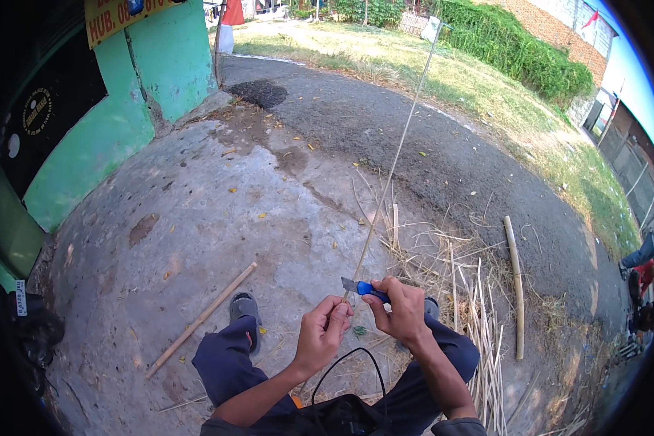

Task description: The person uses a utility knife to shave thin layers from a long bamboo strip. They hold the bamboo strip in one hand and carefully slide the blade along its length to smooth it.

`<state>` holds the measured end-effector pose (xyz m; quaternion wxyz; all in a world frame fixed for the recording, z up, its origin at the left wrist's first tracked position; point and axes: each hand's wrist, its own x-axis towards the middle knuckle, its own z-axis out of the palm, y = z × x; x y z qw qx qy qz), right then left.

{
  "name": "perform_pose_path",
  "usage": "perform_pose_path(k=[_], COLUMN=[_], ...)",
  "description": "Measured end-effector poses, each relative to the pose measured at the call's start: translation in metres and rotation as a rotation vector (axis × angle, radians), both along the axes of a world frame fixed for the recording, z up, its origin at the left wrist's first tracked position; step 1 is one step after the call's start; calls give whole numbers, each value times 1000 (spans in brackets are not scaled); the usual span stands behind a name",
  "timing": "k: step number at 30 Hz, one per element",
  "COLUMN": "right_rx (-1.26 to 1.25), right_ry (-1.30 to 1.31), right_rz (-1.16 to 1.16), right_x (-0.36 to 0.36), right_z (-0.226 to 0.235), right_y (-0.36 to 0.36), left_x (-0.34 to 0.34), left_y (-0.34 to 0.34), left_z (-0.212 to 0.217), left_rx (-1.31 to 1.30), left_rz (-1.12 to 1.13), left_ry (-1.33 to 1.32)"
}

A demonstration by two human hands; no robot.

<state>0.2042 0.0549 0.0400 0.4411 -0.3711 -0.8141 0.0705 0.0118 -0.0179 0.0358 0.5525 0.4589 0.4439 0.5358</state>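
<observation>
Between my knees, my left hand (324,333) is closed round the near end of a long thin bamboo strip (391,178). The strip slants up and away to the right, far past my feet. My right hand (401,311) grips a blue utility knife (370,291) with its blade out. That blade lies against the strip, just beyond my left fingertips. The strip's very end is hidden by my left hand.
A bundle of split bamboo strips (487,349) lies right of my right leg, with thin shavings (443,243) beyond it. One bamboo pole (514,283) rests farther right; a thinner stick (202,320) lies left of my foot. A green wall (171,65) stands far left.
</observation>
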Motion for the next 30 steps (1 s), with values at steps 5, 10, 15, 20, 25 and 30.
perform_pose_path(k=[5,10,15,20,25,30], right_rx=[30,-38,-3,-1,-30,-12], right_ry=[-27,61,17,19,174,195], right_rz=[-10,-24,-80,-109,-247,-327], right_x=[-1,10,13,17,41,68], right_z=[4,6,10,12,20,28], right_y=[-1,7,8,10,25,31], left_x=[0,4,1,3,10,8], left_y=[2,0,0,-3,-15,-26], left_z=[0,3,4,9,0,-5], left_rx=[22,74,90,141,166,233], left_rz=[25,51,31,42,9,-15], left_ry=[67,141,265,338,377,478])
